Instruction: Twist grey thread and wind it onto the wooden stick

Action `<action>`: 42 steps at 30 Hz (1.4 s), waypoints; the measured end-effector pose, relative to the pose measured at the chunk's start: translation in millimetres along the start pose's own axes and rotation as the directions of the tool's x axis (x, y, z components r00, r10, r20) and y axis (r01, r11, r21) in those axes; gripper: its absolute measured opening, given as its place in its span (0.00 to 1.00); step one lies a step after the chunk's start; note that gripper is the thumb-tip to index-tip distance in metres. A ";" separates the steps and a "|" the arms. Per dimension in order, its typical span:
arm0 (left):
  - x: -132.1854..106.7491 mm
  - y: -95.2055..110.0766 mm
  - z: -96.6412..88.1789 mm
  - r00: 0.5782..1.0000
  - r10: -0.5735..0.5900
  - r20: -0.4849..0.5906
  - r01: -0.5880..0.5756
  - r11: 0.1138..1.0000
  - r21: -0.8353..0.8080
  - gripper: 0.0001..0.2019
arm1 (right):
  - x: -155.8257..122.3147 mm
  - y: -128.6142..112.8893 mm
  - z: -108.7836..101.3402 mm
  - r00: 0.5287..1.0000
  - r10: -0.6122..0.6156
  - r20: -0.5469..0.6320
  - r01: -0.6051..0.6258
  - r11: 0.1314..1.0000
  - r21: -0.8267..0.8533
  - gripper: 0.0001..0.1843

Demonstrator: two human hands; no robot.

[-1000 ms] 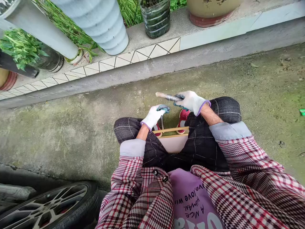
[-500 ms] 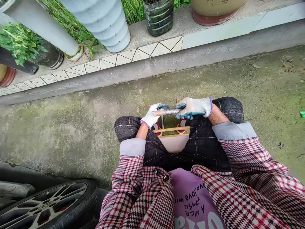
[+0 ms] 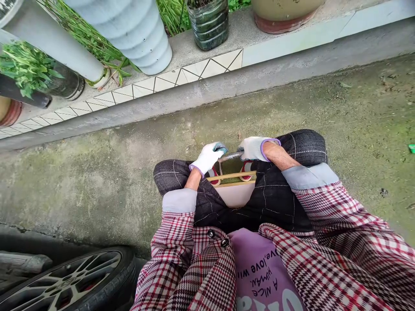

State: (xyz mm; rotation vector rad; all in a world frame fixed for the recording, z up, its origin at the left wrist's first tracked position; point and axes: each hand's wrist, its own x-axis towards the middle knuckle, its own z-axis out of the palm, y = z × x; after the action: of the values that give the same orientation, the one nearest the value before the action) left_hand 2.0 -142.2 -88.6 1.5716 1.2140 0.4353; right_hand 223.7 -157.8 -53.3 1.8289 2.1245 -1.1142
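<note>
My left hand [image 3: 210, 156] and my right hand [image 3: 254, 149] both wear white knit gloves with blue-green palms and purple cuffs. Between them, above my knees' gap, they hold a short stick wound with silvery wire [image 3: 232, 156]. Closed around its right end is my right hand, palm hidden. My left fingers are bent together at the other end, where the tip is partly covered. A thin bar [image 3: 221, 167] points down below that end; whether it joins the stick I cannot tell. Under the hands lies a pale board with yellowish wooden strips [image 3: 235, 183], between my legs.
A tiled ledge [image 3: 207, 69] runs across the front, bearing a ribbed white container [image 3: 142, 39], a cut plastic bottle [image 3: 209, 26] and other planters. At lower left stands a car wheel [image 3: 74, 280]. Stained concrete ground [image 3: 113, 185] surrounds me.
My right hand has turned so its back faces up and its palm no longer shows. The stick has tilted, its left end lower. The view has shifted slightly.
</note>
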 end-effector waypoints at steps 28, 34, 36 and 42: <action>3.2 72.8 -30.8 1.000 -0.022 -0.005 0.012 0.685 -0.728 0.26 | -32.6 -40.8 -44.9 0.985 -0.165 -0.047 0.121 0.469 0.875 0.20; 34.1 105.3 -63.5 0.977 -0.065 -0.205 -0.104 0.692 -0.715 0.11 | 10.4 -56.6 -89.8 0.957 -0.105 -0.270 0.267 0.677 0.685 0.18; 54.0 118.8 -71.6 0.961 -0.075 -0.265 -0.146 0.678 -0.721 0.09 | 29.9 -61.6 -110.3 0.903 -0.070 -0.423 0.307 0.794 0.525 0.20; 110.2 141.5 -92.2 0.954 -0.054 -0.296 -0.185 0.670 -0.719 0.09 | 71.3 -60.4 -143.3 0.743 -0.112 -0.659 0.251 0.960 0.120 0.20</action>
State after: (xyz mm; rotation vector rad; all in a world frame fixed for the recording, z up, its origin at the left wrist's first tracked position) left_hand 44.0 9.0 37.9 0.8410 0.9915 1.0999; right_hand 202.4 -15.1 38.6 2.4220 2.6923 -0.8150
